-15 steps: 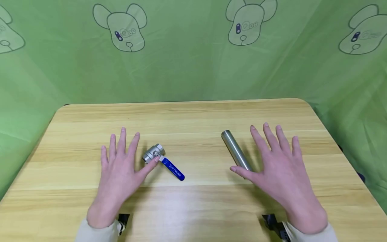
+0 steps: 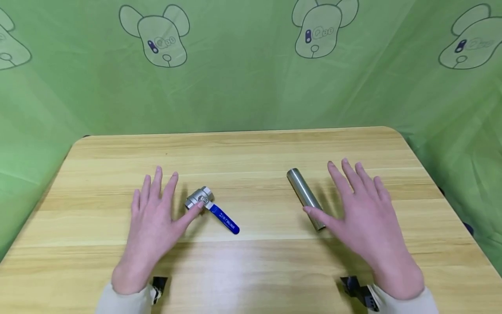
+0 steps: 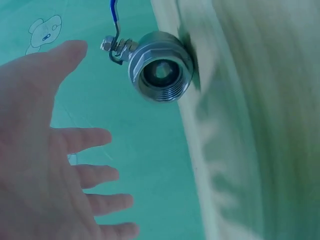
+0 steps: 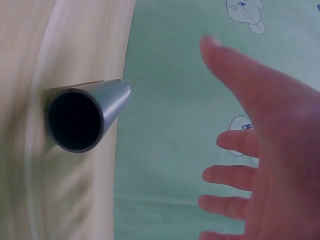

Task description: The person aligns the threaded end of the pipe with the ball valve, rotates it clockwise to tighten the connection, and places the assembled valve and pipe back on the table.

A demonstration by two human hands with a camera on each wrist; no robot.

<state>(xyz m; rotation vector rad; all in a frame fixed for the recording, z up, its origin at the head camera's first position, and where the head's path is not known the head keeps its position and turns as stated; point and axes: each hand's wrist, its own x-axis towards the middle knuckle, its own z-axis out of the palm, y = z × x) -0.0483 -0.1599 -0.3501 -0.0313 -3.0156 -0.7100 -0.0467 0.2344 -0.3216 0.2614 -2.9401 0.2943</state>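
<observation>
On the table lies a steel ball valve (image 2: 196, 197) with a blue lever handle (image 2: 225, 219) pointing toward the lower right. My left hand (image 2: 153, 231) hovers just left of it, fingers spread; in the left wrist view a gap parts the thumb from the valve (image 3: 161, 67), whose threaded opening faces the camera. A hollow metal tube (image 2: 303, 194) lies slanted on the right side of the table. To its right hovers my right hand (image 2: 368, 226), fingers extended and holding nothing. The right wrist view shows the open end of the tube (image 4: 75, 120), apart from the thumb.
The wooden table (image 2: 251, 270) has rounded far corners. Behind it and along the sides hangs a green cloth (image 2: 243, 96) printed with cartoon mouse heads. Black straps with small devices (image 2: 358, 293) sit at both wrists, by the pale sleeves.
The right hand's fingers have drawn a little closer together and its thumb has shifted right, baring the tube's near end. The left hand has moved very slightly left. Valve and tube have stayed put.
</observation>
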